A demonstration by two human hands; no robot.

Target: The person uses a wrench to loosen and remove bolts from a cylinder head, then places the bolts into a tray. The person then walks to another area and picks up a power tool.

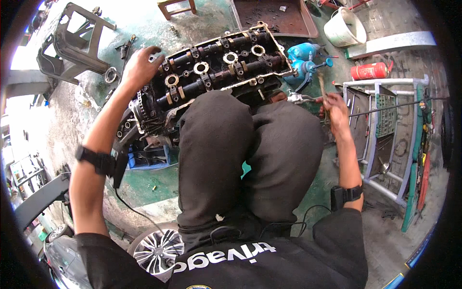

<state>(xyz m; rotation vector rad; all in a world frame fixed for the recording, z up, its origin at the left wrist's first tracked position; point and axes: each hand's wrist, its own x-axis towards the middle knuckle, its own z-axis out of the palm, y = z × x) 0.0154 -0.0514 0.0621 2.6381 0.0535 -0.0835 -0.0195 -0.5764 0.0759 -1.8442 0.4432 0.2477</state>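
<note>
A long, oily cylinder head (216, 65) with camshafts and round plug wells lies across the floor just beyond my knees. My left hand (142, 69) is at its far left corner, thumb and fingers apart, with nothing seen between them. Out to the right, my right hand (335, 111) is closed around a thin tan stick-like tool (322, 85) that points away from me. A silver metal tool (301, 98) reaches from beside this hand toward the head's right end. I cannot tell whether the same fingers hold it. A dark hose (385, 109) runs rightward from the hand.
Turquoise bottle-like containers (302, 60) stand off the head's right end. Farther out are a brown tray (276, 17), a white bucket (345, 28) and a red fire extinguisher (369, 71). A metal rack (385, 139) stands right, a grey stool (72, 45) left, an alloy wheel (159, 250) near me.
</note>
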